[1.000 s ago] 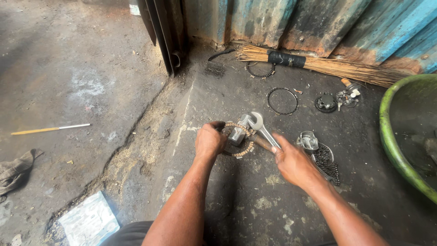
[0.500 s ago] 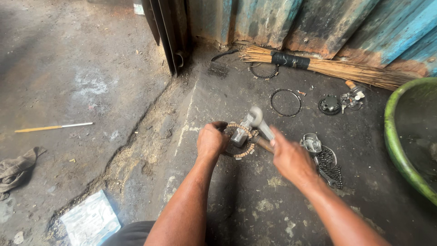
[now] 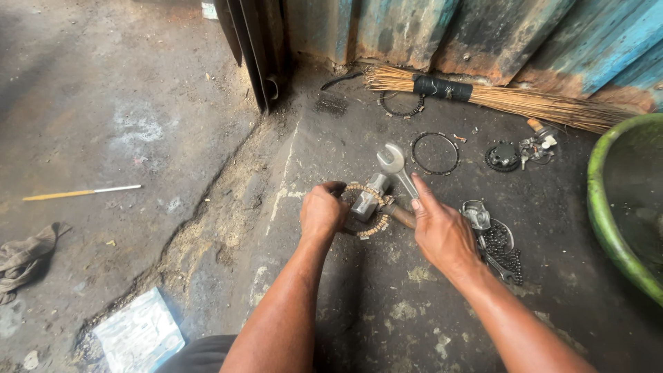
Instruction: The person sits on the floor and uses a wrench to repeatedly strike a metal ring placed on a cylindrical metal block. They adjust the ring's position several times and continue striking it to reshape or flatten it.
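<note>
My left hand [image 3: 322, 211] was clenched on the toothed ring [image 3: 364, 207] lying on the concrete floor [image 3: 387, 311]. My right hand [image 3: 442, 231] gripped the open-end wrench [image 3: 395, 166], forefinger along its shaft, jaw end pointing up above the metal hub [image 3: 366, 200].

Soft, even daylight, dimmer toward upper left. Faint shadow under forearms on the concrete floor [image 3: 387, 311]. Sharp centre, slight wide-angle bending at edges, no glare.

left hand [image 3: 322, 211] grips friction ring [image 3: 364, 207] | right hand [image 3: 442, 233] holds wrench [image 3: 395, 166] | concrete floor [image 3: 138, 124]
</note>
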### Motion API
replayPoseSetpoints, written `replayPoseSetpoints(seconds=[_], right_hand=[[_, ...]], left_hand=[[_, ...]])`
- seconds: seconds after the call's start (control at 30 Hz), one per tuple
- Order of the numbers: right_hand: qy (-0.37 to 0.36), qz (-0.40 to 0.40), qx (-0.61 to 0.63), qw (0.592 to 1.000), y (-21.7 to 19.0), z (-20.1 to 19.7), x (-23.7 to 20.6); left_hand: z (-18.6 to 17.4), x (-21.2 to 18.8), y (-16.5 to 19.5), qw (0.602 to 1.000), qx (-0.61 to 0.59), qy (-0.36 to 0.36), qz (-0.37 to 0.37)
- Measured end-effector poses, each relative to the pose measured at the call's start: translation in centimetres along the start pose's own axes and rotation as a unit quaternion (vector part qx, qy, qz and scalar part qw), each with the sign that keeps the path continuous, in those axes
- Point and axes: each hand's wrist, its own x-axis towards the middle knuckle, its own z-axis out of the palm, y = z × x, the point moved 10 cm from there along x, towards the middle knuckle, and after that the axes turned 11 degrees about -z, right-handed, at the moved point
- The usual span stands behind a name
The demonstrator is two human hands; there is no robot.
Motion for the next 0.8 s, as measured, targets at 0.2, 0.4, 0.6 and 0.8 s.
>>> replayPoseSetpoints(seconds=[0.2, 0.4, 0.6, 0.8], right_hand=[[-0.145, 0.047, -0.095, 0.984, 1.4, 3.3, -0.3], [0.056, -0.029, 0.090, 0.994, 0.1, 0.8, 0.3], [-0.080, 0.086, 0.025, 0.993, 0.7, 2.5, -0.4], [-0.167, 0.124, -0.040, 0.977, 0.7, 2.9, -0.9]], left_hand=[[-0.2, -0.3, 0.2, 1.000, -0.010, -0.013, -0.014], [0.2, -0.3, -0.1, 0.999, 0.018, -0.028, -0.031], [0.1, -0.2, 0.1, 1.000, -0.014, -0.011, -0.004], [0.5, -0.1, -0.4, 0.999, 0.014, -0.023, -0.036]])
